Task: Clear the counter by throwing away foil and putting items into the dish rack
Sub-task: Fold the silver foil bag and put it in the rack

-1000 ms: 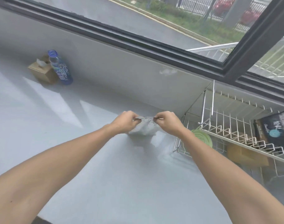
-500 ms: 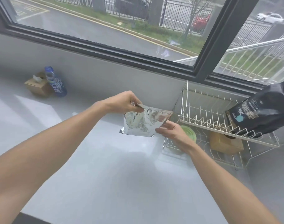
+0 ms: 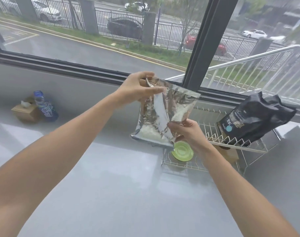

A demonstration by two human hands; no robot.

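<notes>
A shiny silver foil bag (image 3: 164, 115) hangs in the air above the grey counter (image 3: 121, 189), just left of the dish rack. My left hand (image 3: 139, 89) pinches its top left corner, and my right hand (image 3: 186, 132) pinches its lower right part. The white wire dish rack (image 3: 214, 134) stands at the right against the wall. On its upper tier lies a black pouch (image 3: 253, 118); a green dish (image 3: 182, 151) and a brown box (image 3: 229, 153) sit on the lower tier.
A blue-labelled plastic bottle (image 3: 45, 106) and a cardboard tissue box (image 3: 26, 112) stand at the back left by the wall. A large window with a dark frame (image 3: 204, 43) runs behind the counter.
Both hands lifted the foil bag off the counter and raised it. The left hand went up with the top corner while the right hand took the lower part, so the bag hangs upright.
</notes>
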